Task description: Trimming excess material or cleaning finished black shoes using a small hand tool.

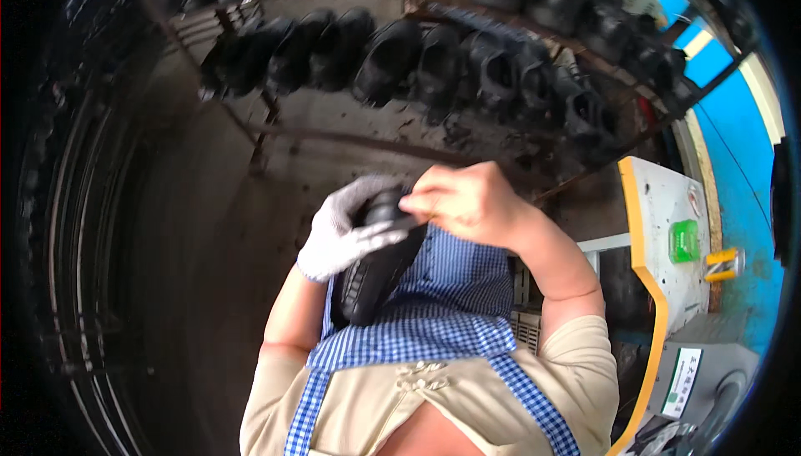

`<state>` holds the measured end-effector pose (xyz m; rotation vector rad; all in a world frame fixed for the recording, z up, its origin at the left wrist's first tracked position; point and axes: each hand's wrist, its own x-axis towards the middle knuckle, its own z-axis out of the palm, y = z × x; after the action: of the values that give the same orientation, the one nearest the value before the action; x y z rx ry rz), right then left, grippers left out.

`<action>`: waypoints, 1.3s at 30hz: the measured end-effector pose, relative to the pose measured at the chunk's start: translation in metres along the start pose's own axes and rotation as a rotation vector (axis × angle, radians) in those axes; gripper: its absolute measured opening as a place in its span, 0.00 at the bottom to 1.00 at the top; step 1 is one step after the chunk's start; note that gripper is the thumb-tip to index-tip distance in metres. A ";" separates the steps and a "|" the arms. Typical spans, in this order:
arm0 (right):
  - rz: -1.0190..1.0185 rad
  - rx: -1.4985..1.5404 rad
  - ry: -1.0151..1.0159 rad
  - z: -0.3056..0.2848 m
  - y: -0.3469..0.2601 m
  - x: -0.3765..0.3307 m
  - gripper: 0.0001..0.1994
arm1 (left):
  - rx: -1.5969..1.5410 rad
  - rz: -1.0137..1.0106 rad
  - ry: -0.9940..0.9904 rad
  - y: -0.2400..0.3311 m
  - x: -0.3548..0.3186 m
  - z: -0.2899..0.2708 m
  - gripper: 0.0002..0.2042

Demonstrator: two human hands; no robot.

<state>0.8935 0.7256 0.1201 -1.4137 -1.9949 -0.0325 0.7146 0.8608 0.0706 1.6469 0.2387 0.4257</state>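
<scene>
In front of my checked blue apron [463,277] I hold a black shoe [367,289], tilted, one end pointing down toward my body. My left hand [334,235], in a white glove, is wrapped round the upper part of the shoe. At that same upper end is my bare right hand [476,201], somewhat blurred, its thumb and fingers pinched together against the shoe. Whatever lies between those fingertips is too small and smeared to make out.
A metal rack [359,141] ahead carries rows of black shoes [388,60]. To the right stands a white worktop [659,197] with a yellow edge, bearing a green container [684,241] and a yellow can [724,264]. A grey machine [709,356] sits at lower right.
</scene>
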 end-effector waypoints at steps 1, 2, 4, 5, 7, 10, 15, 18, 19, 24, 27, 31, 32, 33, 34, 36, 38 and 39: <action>-0.031 -0.033 -0.042 -0.002 0.001 -0.001 0.10 | -0.030 -0.015 -0.019 0.002 -0.001 0.003 0.29; -0.061 -0.067 -0.085 -0.004 0.003 -0.002 0.06 | 0.019 -0.028 -0.024 -0.007 -0.001 0.003 0.29; -0.120 -0.184 -0.194 -0.009 -0.001 -0.004 0.01 | -0.083 -0.243 -0.076 -0.005 0.000 0.011 0.29; -0.119 -0.209 -0.261 -0.012 -0.001 -0.006 0.02 | -0.091 -0.239 -0.129 -0.008 0.003 0.012 0.29; -0.131 -0.280 -0.386 -0.013 -0.006 -0.009 0.02 | 0.020 -0.138 -0.201 -0.013 0.005 0.018 0.30; -0.131 -0.336 -0.505 -0.015 -0.012 -0.010 0.05 | -0.129 -0.185 -0.285 -0.019 0.010 0.022 0.30; -0.074 -0.349 -0.575 -0.015 -0.007 -0.012 0.06 | -0.060 -0.167 -0.308 -0.012 0.017 0.029 0.31; 0.028 -0.301 -0.685 -0.009 0.001 -0.015 0.09 | -0.088 -0.179 -0.314 -0.023 0.018 0.031 0.31; 0.029 -0.273 -0.678 -0.011 0.004 -0.014 0.11 | -0.082 -0.186 -0.315 -0.026 0.018 0.030 0.32; 0.015 -0.024 -0.323 -0.006 0.033 -0.026 0.10 | -0.095 -0.215 -0.280 -0.023 0.027 0.024 0.24; 0.173 0.193 -0.230 -0.007 0.034 -0.028 0.10 | -0.129 -0.111 -0.242 -0.025 0.033 0.027 0.26; 0.226 0.381 -0.145 -0.001 0.044 -0.031 0.11 | -0.064 -0.171 -0.233 -0.016 0.035 0.023 0.30; 0.229 0.390 -0.149 0.002 0.046 -0.033 0.11 | -0.068 -0.180 -0.230 -0.018 0.034 0.023 0.30; 0.284 0.466 -0.143 0.004 0.047 -0.035 0.11 | -0.093 -0.166 -0.204 -0.019 0.032 0.021 0.30; 0.338 0.541 -0.137 0.006 0.048 -0.036 0.10 | -0.118 -0.150 -0.176 -0.020 0.030 0.020 0.30; 0.398 0.603 -0.149 0.005 0.049 -0.040 0.09 | -0.199 -0.203 -0.156 -0.023 0.030 0.016 0.31; 0.447 0.654 -0.082 0.008 0.048 -0.050 0.08 | -0.153 -0.137 -0.112 -0.021 0.030 0.013 0.33; 0.470 0.672 -0.055 0.010 0.044 -0.056 0.07 | -0.091 -0.120 -0.111 -0.014 0.032 0.008 0.33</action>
<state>0.9354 0.7015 0.0664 -1.3761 -1.4493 0.8111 0.7487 0.8677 0.0601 1.5529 0.2301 0.2500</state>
